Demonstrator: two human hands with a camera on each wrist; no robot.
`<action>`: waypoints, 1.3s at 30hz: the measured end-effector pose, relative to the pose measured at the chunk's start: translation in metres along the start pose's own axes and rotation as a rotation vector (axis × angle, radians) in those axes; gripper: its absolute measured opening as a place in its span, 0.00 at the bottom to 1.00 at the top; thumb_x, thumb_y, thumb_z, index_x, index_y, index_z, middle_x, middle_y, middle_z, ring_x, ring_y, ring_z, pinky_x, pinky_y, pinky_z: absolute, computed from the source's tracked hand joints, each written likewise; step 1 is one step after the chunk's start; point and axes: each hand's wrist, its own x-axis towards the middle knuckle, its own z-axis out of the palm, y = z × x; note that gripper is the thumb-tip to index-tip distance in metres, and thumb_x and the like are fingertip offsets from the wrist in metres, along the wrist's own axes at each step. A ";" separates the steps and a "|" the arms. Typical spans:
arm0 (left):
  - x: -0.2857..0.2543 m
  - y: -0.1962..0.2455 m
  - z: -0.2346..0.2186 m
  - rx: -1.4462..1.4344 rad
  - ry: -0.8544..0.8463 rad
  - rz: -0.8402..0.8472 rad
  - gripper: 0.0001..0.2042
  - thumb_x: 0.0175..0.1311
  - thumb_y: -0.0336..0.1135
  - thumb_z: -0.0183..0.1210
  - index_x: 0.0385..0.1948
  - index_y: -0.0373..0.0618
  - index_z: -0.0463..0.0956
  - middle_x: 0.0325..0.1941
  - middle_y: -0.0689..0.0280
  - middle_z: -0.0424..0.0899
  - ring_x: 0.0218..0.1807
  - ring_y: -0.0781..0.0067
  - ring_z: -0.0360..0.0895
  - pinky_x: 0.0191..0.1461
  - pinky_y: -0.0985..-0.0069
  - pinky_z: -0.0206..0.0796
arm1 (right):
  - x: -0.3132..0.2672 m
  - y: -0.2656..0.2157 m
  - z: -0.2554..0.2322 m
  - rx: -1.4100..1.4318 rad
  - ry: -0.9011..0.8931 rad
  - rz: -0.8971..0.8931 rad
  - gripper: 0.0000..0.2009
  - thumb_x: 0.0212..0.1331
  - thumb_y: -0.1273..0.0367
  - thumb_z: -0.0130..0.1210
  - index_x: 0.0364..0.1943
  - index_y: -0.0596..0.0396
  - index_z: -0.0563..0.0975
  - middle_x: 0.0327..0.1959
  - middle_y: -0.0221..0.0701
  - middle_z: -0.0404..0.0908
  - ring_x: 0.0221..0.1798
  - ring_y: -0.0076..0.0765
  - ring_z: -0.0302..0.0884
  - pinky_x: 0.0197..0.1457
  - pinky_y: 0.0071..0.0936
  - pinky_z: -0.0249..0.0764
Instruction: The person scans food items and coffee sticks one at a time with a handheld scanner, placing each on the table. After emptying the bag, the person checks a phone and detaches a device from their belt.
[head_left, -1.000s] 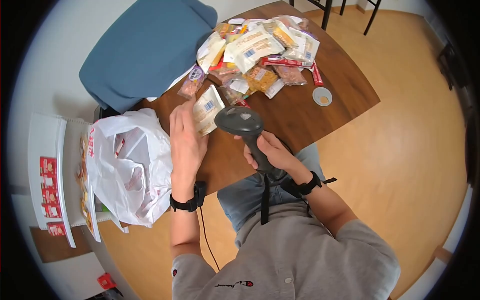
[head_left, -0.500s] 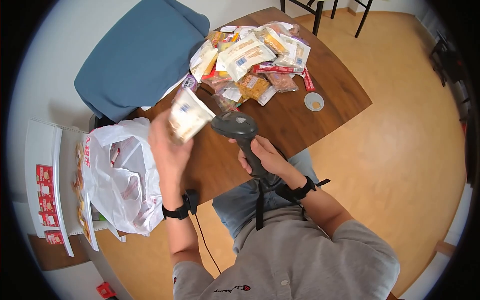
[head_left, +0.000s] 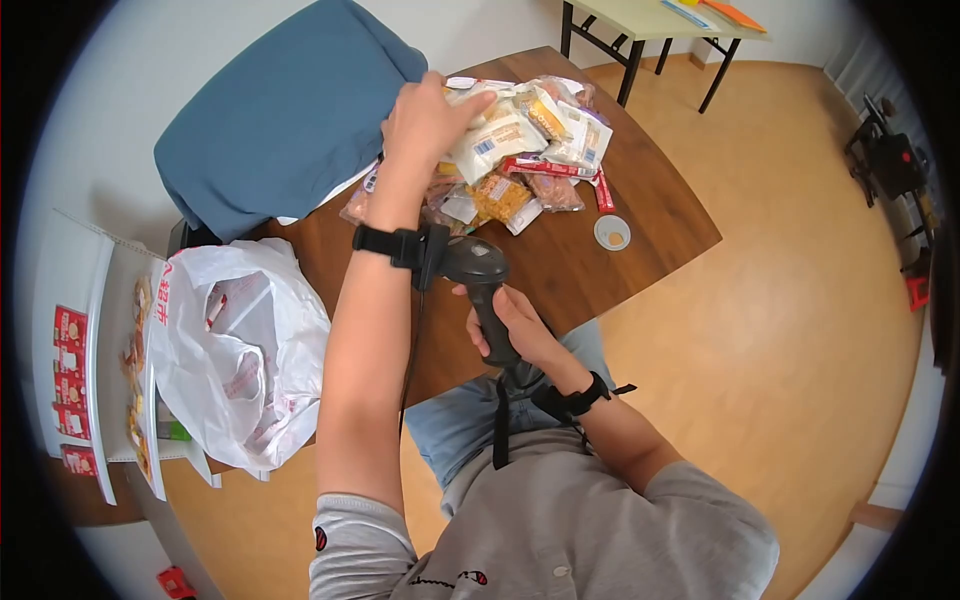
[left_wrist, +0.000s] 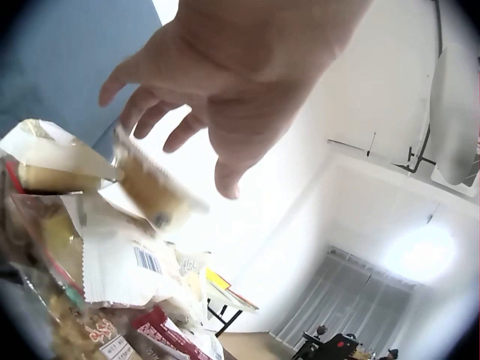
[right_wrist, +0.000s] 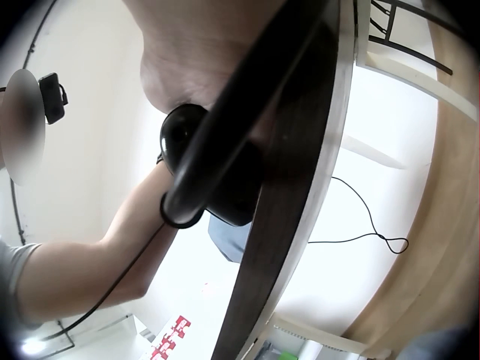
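Note:
At the far left of the snack pile, my left hand point(head_left: 425, 120) reaches over the packets with its fingers spread. Just below those fingers, in the left wrist view, a blurred tan-and-white snack packet point(left_wrist: 154, 187) tilts above the pile, apart from the palm. My right hand point(head_left: 530, 328) grips the handle of a black barcode scanner point(head_left: 476, 262) near the table's front edge. The scanner's head points toward the pile, and its upper left is partly covered by the left wrist strap. White packets with barcodes point(head_left: 490, 142) lie on top of the heap.
A white plastic bag point(head_left: 300, 340) stands open at the left, by a shelf with red boxes point(head_left: 70, 360). Blue cloth point(head_left: 280, 120) covers something behind it. A round lid point(head_left: 612, 233) lies right of the pile on the wooden table point(head_left: 660, 210).
My left hand picked up a white packet from the table, carried it forward to the pile and let go of it there. The right hand keeps holding the scanner.

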 end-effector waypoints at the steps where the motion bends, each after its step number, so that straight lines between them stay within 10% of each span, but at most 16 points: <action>1: -0.004 -0.004 0.005 0.002 -0.044 0.027 0.36 0.54 0.61 0.63 0.50 0.32 0.76 0.47 0.43 0.82 0.50 0.50 0.81 0.53 0.60 0.72 | -0.001 0.001 0.000 0.011 0.015 -0.003 0.29 0.73 0.45 0.36 0.61 0.56 0.68 0.24 0.30 0.75 0.23 0.20 0.71 0.30 0.19 0.69; 5: -0.055 -0.021 -0.054 -0.254 0.073 0.194 0.22 0.64 0.46 0.62 0.48 0.34 0.78 0.46 0.52 0.84 0.49 0.56 0.81 0.55 0.72 0.69 | -0.002 0.000 0.002 0.015 0.001 0.021 0.30 0.72 0.45 0.37 0.61 0.57 0.67 0.25 0.30 0.75 0.23 0.20 0.71 0.29 0.20 0.69; 9: -0.149 -0.102 -0.140 -0.550 0.019 -0.121 0.09 0.69 0.32 0.57 0.38 0.34 0.79 0.35 0.65 0.84 0.37 0.81 0.80 0.42 0.81 0.70 | 0.000 0.007 -0.003 0.001 0.025 0.001 0.34 0.71 0.43 0.36 0.61 0.61 0.67 0.24 0.31 0.75 0.22 0.22 0.72 0.26 0.19 0.68; 14: -0.233 -0.282 -0.192 -0.096 0.083 -0.657 0.13 0.69 0.39 0.56 0.42 0.39 0.81 0.37 0.67 0.85 0.40 0.79 0.81 0.44 0.80 0.69 | 0.001 0.001 0.000 -0.054 0.047 0.004 0.35 0.71 0.42 0.34 0.61 0.63 0.67 0.23 0.32 0.75 0.21 0.22 0.71 0.25 0.19 0.68; 21: -0.247 -0.418 -0.180 0.197 0.185 -0.573 0.16 0.63 0.38 0.58 0.48 0.38 0.79 0.46 0.48 0.84 0.48 0.50 0.82 0.52 0.62 0.72 | 0.003 0.000 0.002 -0.093 0.100 0.016 0.37 0.68 0.38 0.34 0.60 0.61 0.67 0.21 0.32 0.74 0.19 0.24 0.70 0.24 0.21 0.67; 37: -0.188 -0.428 -0.194 0.824 -0.194 -0.250 0.10 0.65 0.34 0.56 0.43 0.46 0.82 0.39 0.49 0.84 0.42 0.41 0.79 0.50 0.54 0.71 | 0.002 -0.002 -0.003 -0.009 0.036 0.033 0.29 0.72 0.45 0.37 0.60 0.56 0.68 0.24 0.29 0.75 0.22 0.20 0.72 0.27 0.18 0.67; 39: -0.191 -0.391 -0.205 0.769 -0.070 -0.125 0.09 0.64 0.30 0.57 0.43 0.47 0.83 0.36 0.54 0.84 0.35 0.56 0.81 0.43 0.64 0.74 | 0.002 -0.002 -0.002 -0.005 0.035 0.044 0.29 0.72 0.46 0.38 0.60 0.56 0.68 0.24 0.29 0.74 0.22 0.20 0.72 0.27 0.18 0.67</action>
